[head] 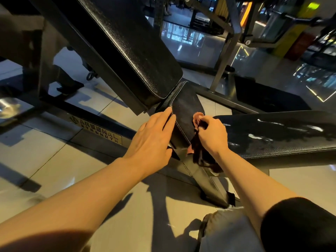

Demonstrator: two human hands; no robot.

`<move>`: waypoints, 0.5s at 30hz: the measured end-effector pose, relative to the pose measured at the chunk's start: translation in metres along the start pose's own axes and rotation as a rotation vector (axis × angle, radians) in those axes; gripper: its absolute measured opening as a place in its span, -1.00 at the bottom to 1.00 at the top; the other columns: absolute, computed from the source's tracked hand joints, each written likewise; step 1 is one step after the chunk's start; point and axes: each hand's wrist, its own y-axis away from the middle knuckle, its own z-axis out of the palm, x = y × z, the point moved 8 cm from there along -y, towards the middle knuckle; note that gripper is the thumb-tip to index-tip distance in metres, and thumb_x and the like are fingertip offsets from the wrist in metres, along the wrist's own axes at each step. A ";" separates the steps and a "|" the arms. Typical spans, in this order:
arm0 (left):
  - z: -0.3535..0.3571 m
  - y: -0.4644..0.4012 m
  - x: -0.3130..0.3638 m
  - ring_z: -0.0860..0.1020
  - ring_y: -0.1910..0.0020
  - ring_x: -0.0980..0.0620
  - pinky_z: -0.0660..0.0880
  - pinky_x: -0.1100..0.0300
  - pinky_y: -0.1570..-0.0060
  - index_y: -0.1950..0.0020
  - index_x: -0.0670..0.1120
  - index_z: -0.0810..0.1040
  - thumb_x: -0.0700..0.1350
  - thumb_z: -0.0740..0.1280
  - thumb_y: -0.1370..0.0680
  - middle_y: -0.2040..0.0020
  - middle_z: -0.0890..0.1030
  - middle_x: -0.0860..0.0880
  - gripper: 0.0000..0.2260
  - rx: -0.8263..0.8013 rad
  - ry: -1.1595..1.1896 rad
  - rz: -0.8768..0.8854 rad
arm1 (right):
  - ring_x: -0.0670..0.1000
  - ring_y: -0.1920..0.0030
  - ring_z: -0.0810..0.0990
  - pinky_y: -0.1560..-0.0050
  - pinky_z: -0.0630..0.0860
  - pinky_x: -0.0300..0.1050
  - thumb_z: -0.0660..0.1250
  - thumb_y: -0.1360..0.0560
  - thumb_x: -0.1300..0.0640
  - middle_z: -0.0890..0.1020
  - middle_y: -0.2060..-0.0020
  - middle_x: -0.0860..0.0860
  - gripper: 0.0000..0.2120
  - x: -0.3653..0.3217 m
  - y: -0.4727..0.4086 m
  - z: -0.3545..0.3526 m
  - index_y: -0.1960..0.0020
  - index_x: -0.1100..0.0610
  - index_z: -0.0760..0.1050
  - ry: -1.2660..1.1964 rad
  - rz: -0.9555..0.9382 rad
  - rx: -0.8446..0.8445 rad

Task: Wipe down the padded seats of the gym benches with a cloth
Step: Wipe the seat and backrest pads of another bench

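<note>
My left hand (pixel 152 137) lies flat, fingers straight, on the seat's (pixel 185 106) stitched left edge. My right hand (pixel 211 133) pinches the cloth (pixel 197 142) bunched at the right edge. The narrow seat runs away from me, under the backrest (pixel 127 46); floor (pixel 54 151) opens leftward.

Both forearms are bare all the way down, no watch, no bands, no gloves on the left hand (pixel 151 137) or the right hand (pixel 212 133). No rings that I can spot either. On the right arm there's a black sleeve (pixel 298 226) pushed or cut off around the elbow, plain fabric, no logo showing. Bottom of the shot you get a bit of light grey trousers (pixel 227 231), kinda creased cloth with a seam or hem running across the top edge.
</note>
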 end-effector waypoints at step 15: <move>-0.003 -0.007 0.003 -0.11 -0.55 -0.05 0.01 0.08 -0.51 -0.58 -0.13 -0.01 0.02 0.32 -0.56 -0.58 -0.06 -0.10 -0.28 0.068 -0.011 0.002 | 0.03 -0.12 0.53 -0.11 0.56 -0.03 0.38 -0.49 0.14 0.48 -0.23 0.08 -0.60 -0.003 -0.013 0.001 -0.29 -0.03 0.40 -0.284 0.076 0.024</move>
